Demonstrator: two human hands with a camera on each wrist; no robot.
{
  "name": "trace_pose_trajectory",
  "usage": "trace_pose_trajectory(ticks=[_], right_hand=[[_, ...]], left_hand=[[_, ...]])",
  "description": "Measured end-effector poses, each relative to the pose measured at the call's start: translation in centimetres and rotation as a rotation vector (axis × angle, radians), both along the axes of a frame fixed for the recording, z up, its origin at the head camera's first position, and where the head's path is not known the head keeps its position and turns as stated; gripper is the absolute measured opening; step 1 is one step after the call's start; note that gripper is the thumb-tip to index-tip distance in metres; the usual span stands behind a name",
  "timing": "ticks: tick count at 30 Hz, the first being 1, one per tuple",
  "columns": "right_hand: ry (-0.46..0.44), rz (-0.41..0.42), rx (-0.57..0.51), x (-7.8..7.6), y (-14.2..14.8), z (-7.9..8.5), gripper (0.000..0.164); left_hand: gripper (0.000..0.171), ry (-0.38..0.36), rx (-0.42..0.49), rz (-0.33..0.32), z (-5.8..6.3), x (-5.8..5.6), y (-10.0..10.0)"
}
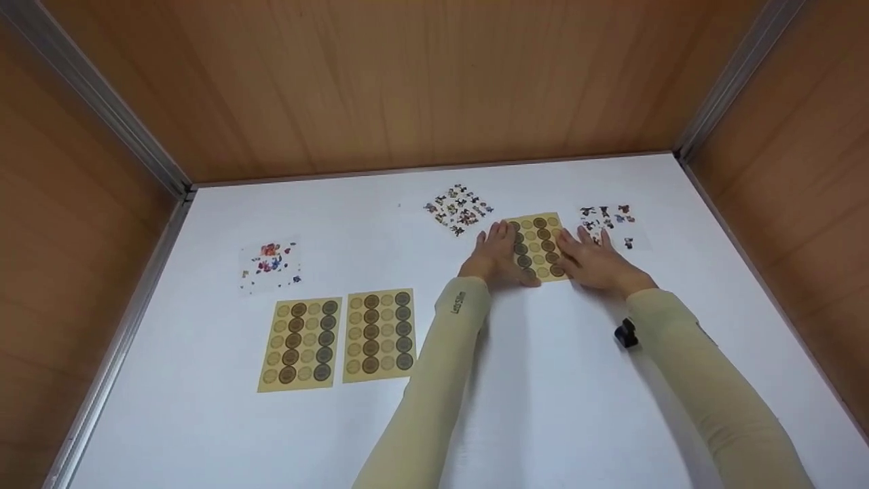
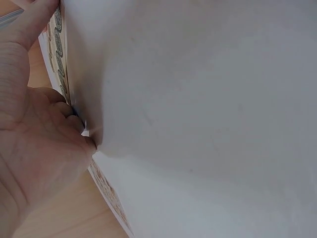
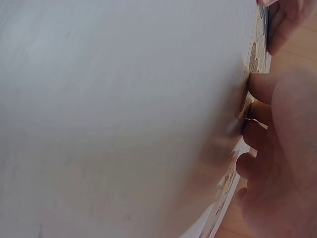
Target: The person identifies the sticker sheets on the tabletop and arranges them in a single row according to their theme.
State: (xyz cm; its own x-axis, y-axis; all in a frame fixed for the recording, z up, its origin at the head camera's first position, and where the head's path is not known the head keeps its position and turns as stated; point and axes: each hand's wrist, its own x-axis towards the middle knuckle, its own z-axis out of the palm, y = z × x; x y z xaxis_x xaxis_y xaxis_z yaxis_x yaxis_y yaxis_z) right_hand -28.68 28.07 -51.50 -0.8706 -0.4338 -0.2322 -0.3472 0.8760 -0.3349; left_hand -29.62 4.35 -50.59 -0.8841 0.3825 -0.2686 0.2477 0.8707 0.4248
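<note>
A tan sheet of round stickers lies on the white table, its rows of circles alternating pale and dark. My left hand rests along its left edge, fingers extended and thumb at the near corner. On the opposite edge my right hand touches the sheet with its thumb and fingertips. In the right wrist view the right fingers are spread along the sheet's side, pressing at table level. The left wrist view shows the left hand with its fingertips down at the table.
Two similar tan sticker sheets, a left one and a right one, lie side by side nearer me. Clear sheets with small colourful pictures lie at the left, back middle and right. A small black object is beside the right sleeve. Wooden walls enclose the table.
</note>
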Motion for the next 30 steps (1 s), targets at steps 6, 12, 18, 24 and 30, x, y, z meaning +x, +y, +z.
trace_pose_trajectory(ticks=[6, 12, 18, 24, 30], right_hand=[[0.009, 0.003, 0.006, 0.09, 0.00, 0.15, 0.064], [0.004, -0.004, 0.008, 0.18, -0.28, -0.02, 0.065], [0.009, -0.001, 0.001, 0.19, -0.37, -0.33, 0.064], [0.010, 0.003, 0.002, 0.30, -0.44, -0.31, 0.064], [0.020, 0.003, 0.006, 0.36, -0.36, -0.35, 0.063]], left_hand=[[0.127, -0.007, 0.009, 0.001, -0.06, -0.07, 0.05], [0.127, -0.007, -0.008, 0.002, -0.16, -0.15, -0.08], [0.126, -0.007, 0.006, 0.000, -0.11, 0.05, -0.25], [0.125, -0.002, 0.009, -0.008, -0.14, 0.05, -0.31], [0.126, -0.015, -0.008, -0.013, -0.11, -0.16, -0.16]])
